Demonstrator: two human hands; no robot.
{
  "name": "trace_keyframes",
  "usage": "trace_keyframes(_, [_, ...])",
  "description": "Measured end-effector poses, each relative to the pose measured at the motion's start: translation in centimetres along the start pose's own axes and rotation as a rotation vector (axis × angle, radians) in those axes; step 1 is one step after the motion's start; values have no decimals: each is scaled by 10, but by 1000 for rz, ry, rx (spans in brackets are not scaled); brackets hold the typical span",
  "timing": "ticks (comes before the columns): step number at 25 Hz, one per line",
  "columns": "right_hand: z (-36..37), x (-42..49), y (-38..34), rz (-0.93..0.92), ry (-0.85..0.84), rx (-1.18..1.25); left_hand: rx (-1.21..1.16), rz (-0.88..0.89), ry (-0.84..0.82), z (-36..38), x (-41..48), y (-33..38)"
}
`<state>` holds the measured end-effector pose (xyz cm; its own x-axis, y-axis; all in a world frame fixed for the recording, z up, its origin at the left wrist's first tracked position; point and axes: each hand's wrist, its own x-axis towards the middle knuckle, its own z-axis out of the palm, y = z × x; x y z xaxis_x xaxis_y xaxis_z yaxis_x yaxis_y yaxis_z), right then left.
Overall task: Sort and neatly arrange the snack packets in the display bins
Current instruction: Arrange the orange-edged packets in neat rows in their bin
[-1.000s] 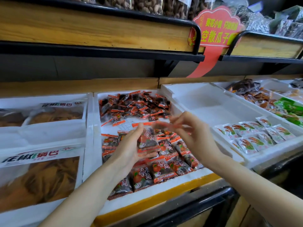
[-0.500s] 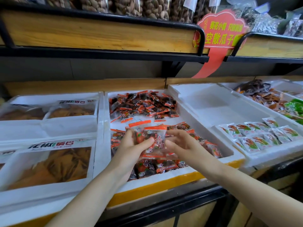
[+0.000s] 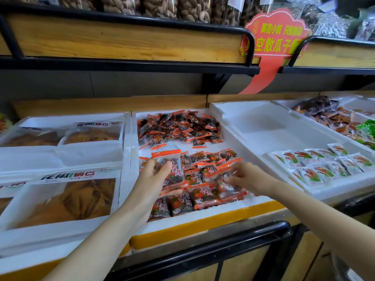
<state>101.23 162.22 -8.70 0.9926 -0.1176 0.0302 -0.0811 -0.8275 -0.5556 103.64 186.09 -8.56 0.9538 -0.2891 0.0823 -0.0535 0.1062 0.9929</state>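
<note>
A white foam bin (image 3: 233, 136) in the middle holds orange-edged clear snack packets. A loose heap of small packets (image 3: 178, 128) lies at its back, and larger packets lie in rows (image 3: 203, 191) at its front. My left hand (image 3: 151, 179) holds a small stack of the larger packets (image 3: 172, 169) upright over the front left of the bin, thumb across the top one. My right hand (image 3: 246, 177) reaches down at the front right, its fingertips pinching a clear packet (image 3: 226, 187) in the row.
The left foam bin (image 3: 67, 159) carries large bags of yellow crisps. In the right foam bin (image 3: 263, 126), white-and-green packets (image 3: 322, 165) sit at the front. Further right are brown and green snacks (image 3: 345, 122). A wooden shelf with a black rail (image 3: 129, 37) overhangs, with a red sign (image 3: 274, 33).
My hands have parted. The left keeps the packet stack and has moved left; the right has let go of it and dropped to the front-right row. The camera has tilted up slightly.
</note>
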Motion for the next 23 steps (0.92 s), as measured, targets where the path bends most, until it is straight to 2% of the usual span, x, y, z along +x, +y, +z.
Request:
trace_keyframes(2, [8, 4, 6, 17, -95, 14, 13, -11, -20, 0, -3, 0])
trace_keyframes(7, [10, 1, 4, 72, -30, -121, 41, -57, -55, -3, -5, -2])
trace_keyframes(10, [9, -9, -3, 2, 59, -196, 35, -42, -53, -1, -6, -6])
trace_keyframes(11, [9, -14, -9, -44, 73, -135, 39, -24, -60, -1, -6, -7])
trace_keyframes(14, [8, -32, -38, -124, 26, 350, 98, 58, -112, 6, -6, -7])
trace_keyframes(16, [3, -41, -53, -184, -3, 540, 160, 120, -167, 17, -7, -5])
trace_keyframes(20, [-12, -39, -45, -235, 67, 559, 213, 219, -219, 46, 1, -1])
trace_keyframes(22, [-26, -27, -25, -191, 167, 532, 342, 295, -213, 55, 12, -5])
trace_keyframes(23, [-34, -18, -13, -174, 245, 443, 459, 334, -211, 56, 20, -9])
